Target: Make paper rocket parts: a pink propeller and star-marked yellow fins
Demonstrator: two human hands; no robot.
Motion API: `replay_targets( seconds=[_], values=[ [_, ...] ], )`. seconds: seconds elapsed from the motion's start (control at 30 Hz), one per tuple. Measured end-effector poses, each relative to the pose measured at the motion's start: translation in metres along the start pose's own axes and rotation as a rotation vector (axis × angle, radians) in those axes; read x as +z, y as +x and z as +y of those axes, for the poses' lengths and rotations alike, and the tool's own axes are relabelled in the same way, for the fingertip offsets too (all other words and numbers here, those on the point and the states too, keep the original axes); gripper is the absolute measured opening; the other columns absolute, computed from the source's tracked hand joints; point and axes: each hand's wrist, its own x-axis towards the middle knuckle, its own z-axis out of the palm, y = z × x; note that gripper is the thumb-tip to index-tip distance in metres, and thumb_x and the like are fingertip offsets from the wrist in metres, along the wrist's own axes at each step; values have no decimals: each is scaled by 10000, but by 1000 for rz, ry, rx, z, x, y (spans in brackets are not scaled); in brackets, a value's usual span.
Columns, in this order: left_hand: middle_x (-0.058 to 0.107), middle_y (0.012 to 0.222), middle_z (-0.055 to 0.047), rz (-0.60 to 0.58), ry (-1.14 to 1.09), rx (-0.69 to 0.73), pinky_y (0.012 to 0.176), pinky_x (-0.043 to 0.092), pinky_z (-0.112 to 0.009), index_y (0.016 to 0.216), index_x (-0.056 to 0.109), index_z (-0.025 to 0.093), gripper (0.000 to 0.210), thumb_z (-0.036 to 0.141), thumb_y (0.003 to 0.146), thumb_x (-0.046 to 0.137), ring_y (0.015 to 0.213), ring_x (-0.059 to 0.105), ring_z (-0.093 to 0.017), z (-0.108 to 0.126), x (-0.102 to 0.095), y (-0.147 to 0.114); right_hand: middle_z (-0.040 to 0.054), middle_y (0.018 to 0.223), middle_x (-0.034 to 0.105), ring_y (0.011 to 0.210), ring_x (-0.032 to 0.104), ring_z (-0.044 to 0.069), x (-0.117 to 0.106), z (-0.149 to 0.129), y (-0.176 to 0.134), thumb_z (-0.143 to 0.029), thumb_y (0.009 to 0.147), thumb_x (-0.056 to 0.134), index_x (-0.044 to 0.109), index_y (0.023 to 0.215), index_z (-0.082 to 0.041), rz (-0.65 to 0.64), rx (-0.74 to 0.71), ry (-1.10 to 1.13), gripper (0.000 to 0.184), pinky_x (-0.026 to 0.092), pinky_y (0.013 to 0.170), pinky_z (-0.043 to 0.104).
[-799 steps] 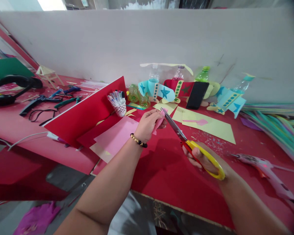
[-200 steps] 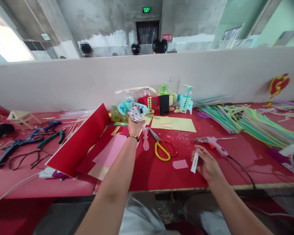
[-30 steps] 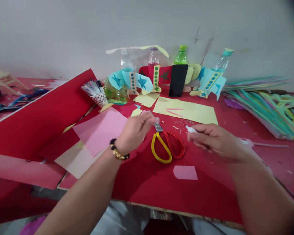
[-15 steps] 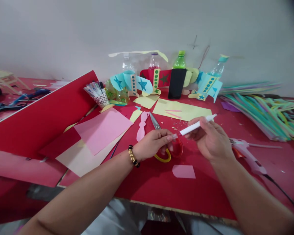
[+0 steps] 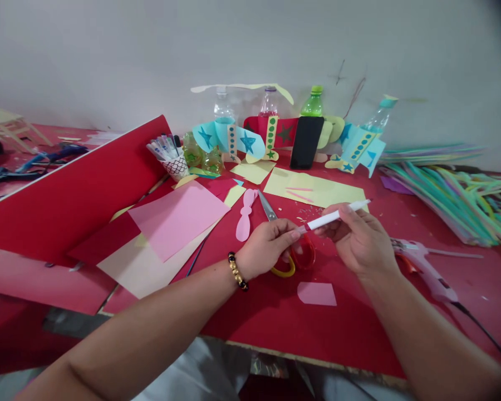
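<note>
Pen (image 5: 328, 218) in mid-air, right end up.
I see a white barrel narrowing to a dark tip at right; clear cap (image 5: 302, 229) meets the reddish left end, can't tell if seated.

Between our hands (image 5: 361, 236) we have a marker (image 5: 326, 218); on the counter (image 5: 250, 320) beneath lie scissors (image 5: 268, 208), a glue gun (image 5: 423, 264) to the right, strips (image 5: 436, 209) behind it, paper sheets (image 5: 181, 217) left, a pen cup (image 5: 176, 166) behind those, a phone (image 5: 307, 143) before bottles (image 5: 314, 103) near the wall (image 5: 150, 61)
</note>
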Motion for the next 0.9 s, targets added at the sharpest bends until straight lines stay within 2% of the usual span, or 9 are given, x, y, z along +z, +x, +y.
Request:
replay_targets(
  seconds=[0.27, 0.73, 0.9],
  values=[
    [683, 791, -45, 26, -19, 31, 500, 427, -159, 868, 576, 145, 199, 341, 904, 581, 523, 533, -55, -6, -1, 1, 13, 658, 697, 564, 672, 135, 0, 2, 1, -373, 844, 673, 718, 825, -184, 16, 50, 59, 195, 591, 584, 264],
    [649, 699, -21, 73, 27, -21, 486, 415, -177, 820, 601, 142, 238, 357, 913, 558, 501, 531, -71, -2, 4, -4, 12, 655, 700, 549, 681, 148, 8, 6, -3, -385, 804, 717, 720, 824, -184, 14, 92, 43, 202, 601, 564, 283],
    [677, 736, -34, 52, -14, 5, 497, 439, -178, 818, 557, 149, 250, 370, 932, 533, 519, 577, -77, -1, 7, 1, 27, 629, 684, 540, 669, 156, 7, 4, -5, -468, 844, 651, 685, 792, -182, 15, 63, -142, 294, 573, 514, 283]
  ],
)
